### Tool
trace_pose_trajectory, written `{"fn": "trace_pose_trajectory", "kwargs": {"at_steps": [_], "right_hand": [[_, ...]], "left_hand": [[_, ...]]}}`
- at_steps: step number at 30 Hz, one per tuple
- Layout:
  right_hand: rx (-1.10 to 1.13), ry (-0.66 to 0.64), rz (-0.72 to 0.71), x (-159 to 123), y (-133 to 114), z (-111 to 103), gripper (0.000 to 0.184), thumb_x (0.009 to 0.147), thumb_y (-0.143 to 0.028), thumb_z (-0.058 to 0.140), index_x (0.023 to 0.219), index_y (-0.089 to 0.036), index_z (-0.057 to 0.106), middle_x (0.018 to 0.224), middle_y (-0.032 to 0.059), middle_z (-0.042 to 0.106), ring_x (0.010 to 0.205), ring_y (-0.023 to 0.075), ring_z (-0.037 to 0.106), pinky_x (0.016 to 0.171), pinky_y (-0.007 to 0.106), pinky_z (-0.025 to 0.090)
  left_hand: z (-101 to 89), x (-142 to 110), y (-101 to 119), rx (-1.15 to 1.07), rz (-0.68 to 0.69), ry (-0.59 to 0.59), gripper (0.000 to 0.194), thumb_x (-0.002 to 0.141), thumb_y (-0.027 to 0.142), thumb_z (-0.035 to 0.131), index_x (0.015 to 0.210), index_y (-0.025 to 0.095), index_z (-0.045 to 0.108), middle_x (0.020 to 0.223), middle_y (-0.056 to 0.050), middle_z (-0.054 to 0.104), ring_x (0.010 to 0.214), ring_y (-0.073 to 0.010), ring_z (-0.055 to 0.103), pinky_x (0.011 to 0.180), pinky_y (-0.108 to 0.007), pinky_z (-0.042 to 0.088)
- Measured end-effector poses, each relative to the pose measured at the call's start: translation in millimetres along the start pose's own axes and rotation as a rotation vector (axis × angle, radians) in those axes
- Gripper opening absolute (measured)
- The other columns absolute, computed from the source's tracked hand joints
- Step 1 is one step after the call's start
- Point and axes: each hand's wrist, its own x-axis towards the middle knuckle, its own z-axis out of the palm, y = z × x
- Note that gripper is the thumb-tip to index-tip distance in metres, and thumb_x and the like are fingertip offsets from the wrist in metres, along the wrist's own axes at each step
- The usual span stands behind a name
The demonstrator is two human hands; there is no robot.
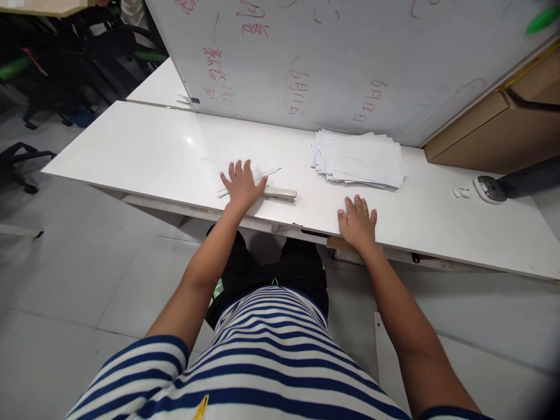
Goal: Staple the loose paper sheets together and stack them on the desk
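A hand could pass along the glossy white desktop [131,140] beyond the left hand [242,184], or between the long beige stapler [282,193] and the loose stack of white paper sheets [361,160]. An upright whiteboard with red writing [332,64] bars the back; a brown cardboard box [475,128] blocks the right rear.

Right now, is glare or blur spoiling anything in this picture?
Head view: small glare spot on the white desktop, left of the left hand; head view: papers under that hand nearly wash out against the desktop; head view: top-left corner pixelated, lower-right corner dark.
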Motion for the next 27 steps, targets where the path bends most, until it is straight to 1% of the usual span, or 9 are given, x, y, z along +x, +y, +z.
{"fn": "trace_pose_trajectory", "kwargs": {"at_steps": [2, 4, 6, 8, 10, 14, 19, 23, 27], "right_hand": [[0.000, 0.014, -0.002, 1, 1, 1, 0.058, 0.100, -0.043, 0.024, 0.149, -0.015, 0.036, 0.161, 0.0190, 0.025, 0.150, 0.0337, 0.019, 0.116, 0.066, 0.014], [-0.003, 0.024, -0.001, 2, 1, 2, 0.058, 0.100, -0.043, 0.024, 0.149, -0.015, 0.038, 0.161, 0.0185, 0.026, 0.150, 0.0337, 0.020, 0.116, 0.065, 0.015], [-0.011, 0.031, 0.002, 2, 1, 2, 0.058, 0.100, -0.044, 0.023, 0.148, -0.015, 0.038, 0.161, 0.0182, 0.026, 0.150, 0.0339, 0.020, 0.116, 0.065, 0.016], [-0.020, 0.035, 0.006, 1, 1, 3, 0.059, 0.100, -0.044, 0.023, 0.149, -0.015, 0.039, 0.161, 0.0180, 0.026, 0.150, 0.0341, 0.021, 0.116, 0.064, 0.016], [-0.022, 0.041, 0.013, 1, 1, 3, 0.059, 0.100, -0.045, 0.024, 0.149, -0.015, 0.039, 0.161, 0.0180, 0.027, 0.150, 0.0339, 0.021, 0.116, 0.064, 0.016], [-0.008, 0.043, 0.018, 0, 1, 3, 0.060, 0.100, -0.046, 0.024, 0.148, -0.015, 0.040, 0.161, 0.0183, 0.027, 0.150, 0.0340, 0.022, 0.117, 0.064, 0.016], [0.007, 0.033, 0.028, 2, 2, 4, 0.061, 0.100, -0.048, 0.024, 0.148, -0.015, 0.040, 0.161, 0.0183, 0.027, 0.150, 0.0342, 0.021, 0.117, 0.063, 0.015], [0.008, 0.031, 0.028, 2, 2, 4, 0.062, 0.100, -0.048, 0.023, 0.149, -0.015, 0.040, 0.161, 0.0180, 0.027, 0.150, 0.0337, 0.021, 0.117, 0.063, 0.015], [0.006, 0.043, 0.022, 1, 1, 4, 0.061, 0.100, -0.047, 0.024, 0.148, -0.014, 0.040, 0.161, 0.0185, 0.027, 0.150, 0.0337, 0.022, 0.117, 0.063, 0.016]], "left_hand": [[-6.2, 9, -14, 0.110, -0.051, -0.070, 0.087, 0.085, 0.068, 0.048, 0.155, 0.022, 0.025, 0.163, -0.014, 0.024, 0.153, -0.0382, 0.002, 0.118, -0.064, 0.007], [-7.7, 14, -25, 0.188, -0.080, -0.157, 0.095, 0.083, 0.073, 0.044, 0.156, 0.017, 0.021, 0.164, -0.016, 0.018, 0.153, -0.0383, 0.002, 0.119, -0.063, 0.008], [-4.7, 14, -32, 0.229, -0.079, -0.188, 0.090, 0.086, 0.074, 0.038, 0.156, 0.017, 0.024, 0.164, -0.015, 0.019, 0.152, -0.0371, 0.010, 0.119, -0.060, 0.012], [0.1, 10, -33, 0.255, -0.043, -0.139, 0.079, 0.091, 0.069, 0.033, 0.152, 0.019, 0.032, 0.162, -0.014, 0.027, 0.150, -0.0348, 0.021, 0.118, -0.057, 0.018], [3.1, 4, -30, 0.274, 0.005, -0.070, 0.069, 0.094, 0.065, 0.033, 0.146, 0.020, 0.041, 0.157, -0.014, 0.038, 0.145, -0.0340, 0.032, 0.114, -0.053, 0.026], [-2.0, -2, -26, 0.275, 0.054, -0.020, 0.057, 0.097, 0.061, 0.034, 0.130, 0.022, 0.057, 0.147, -0.013, 0.051, 0.133, -0.0341, 0.046, 0.104, -0.048, 0.036], [-12.4, 1, -27, 0.250, 0.044, -0.033, 0.057, 0.100, 0.059, 0.025, 0.117, 0.022, 0.064, 0.136, -0.012, 0.061, 0.122, -0.0335, 0.054, 0.095, -0.046, 0.041], [-13.7, 4, -28, 0.224, 0.018, -0.047, 0.058, 0.099, 0.061, 0.026, 0.111, 0.020, 0.065, 0.131, -0.015, 0.063, 0.120, -0.0347, 0.054, 0.092, -0.046, 0.042], [-12.8, 6, -29, 0.191, 0.007, -0.039, 0.053, 0.100, 0.057, 0.028, 0.106, 0.019, 0.066, 0.126, -0.016, 0.064, 0.118, -0.0352, 0.055, 0.091, -0.046, 0.043]]}}
